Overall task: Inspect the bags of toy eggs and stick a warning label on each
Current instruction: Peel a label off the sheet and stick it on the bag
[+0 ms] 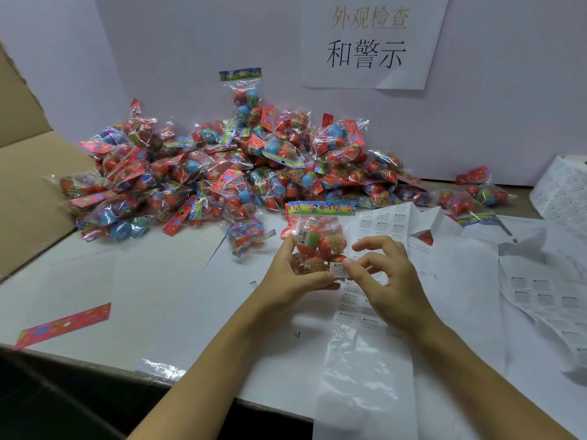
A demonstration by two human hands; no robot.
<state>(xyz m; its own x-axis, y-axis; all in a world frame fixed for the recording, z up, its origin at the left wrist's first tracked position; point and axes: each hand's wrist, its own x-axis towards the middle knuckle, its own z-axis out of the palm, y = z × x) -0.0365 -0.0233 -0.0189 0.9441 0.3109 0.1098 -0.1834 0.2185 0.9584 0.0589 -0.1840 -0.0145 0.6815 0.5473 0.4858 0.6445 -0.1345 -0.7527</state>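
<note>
White label (338,270) pinched at held bag's (319,239) bottom edge.

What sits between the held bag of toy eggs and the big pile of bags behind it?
One small clear bag of toy eggs lies apart on the white table, left of the direct line; head view.

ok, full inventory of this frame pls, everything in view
held bag of toy eggs: one, clear with red eggs and a colourful header, centre, upright between the hands
warning label: one, white, on the held bag's lower front
pile of bags: many, red and blue eggs, rear of table against the wall
label sheets: several, white, right of centre and far right
loose header card: one, red, front left
wall sign: one, white with printed characters, top right
cardboard box: one, brown, left
table: one, white
left hand: grips the bag's lower left
right hand: thumb on the label
</note>
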